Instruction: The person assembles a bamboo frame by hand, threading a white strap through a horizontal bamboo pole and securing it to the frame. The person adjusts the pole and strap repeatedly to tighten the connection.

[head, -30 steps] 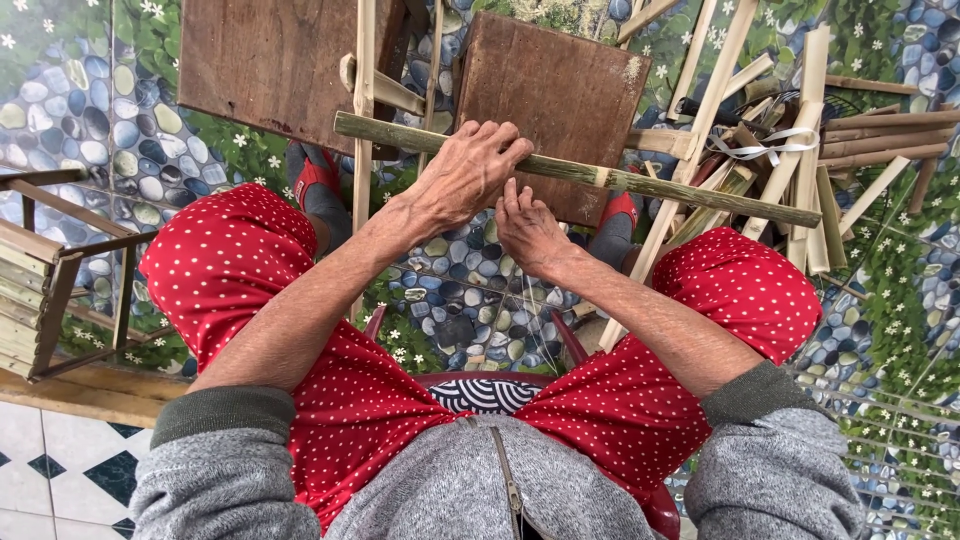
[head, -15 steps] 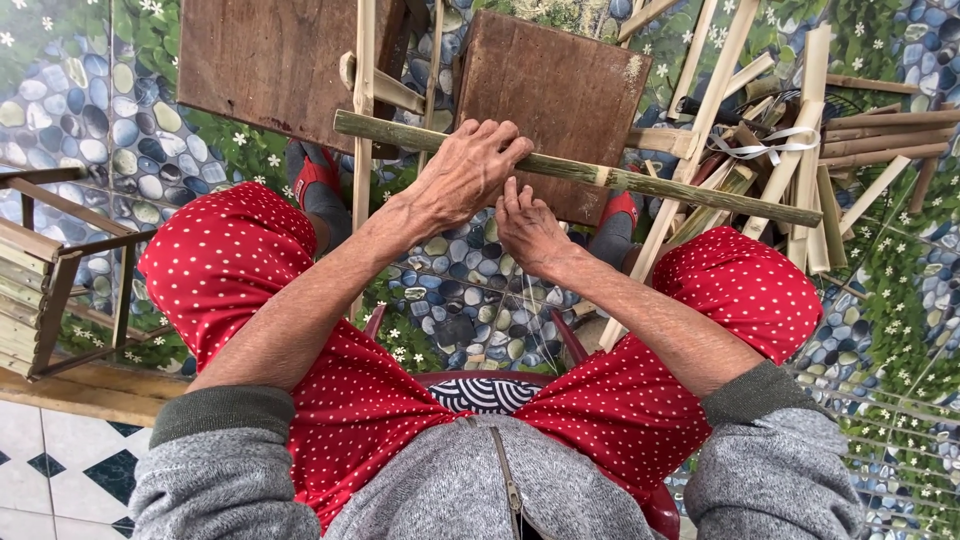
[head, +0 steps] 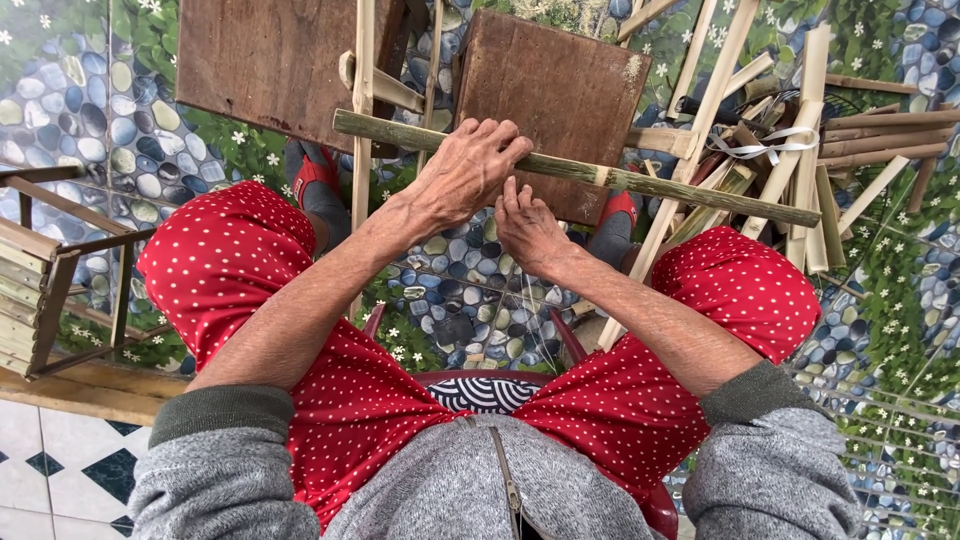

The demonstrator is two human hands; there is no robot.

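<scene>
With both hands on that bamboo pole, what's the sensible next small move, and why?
Probably steady the pole before working it. The left hand wraps over its middle, while the right hand only touches it from below with its fingertips, and the pole's right end sticks out unsupported over the bamboo strips. A firmer right-hand grip seems wise.

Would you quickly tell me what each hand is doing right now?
Left hand: closed over the green bamboo pole, gripping it.
Right hand: fingertips touch the pole from below; a full grip cannot be told.
</scene>
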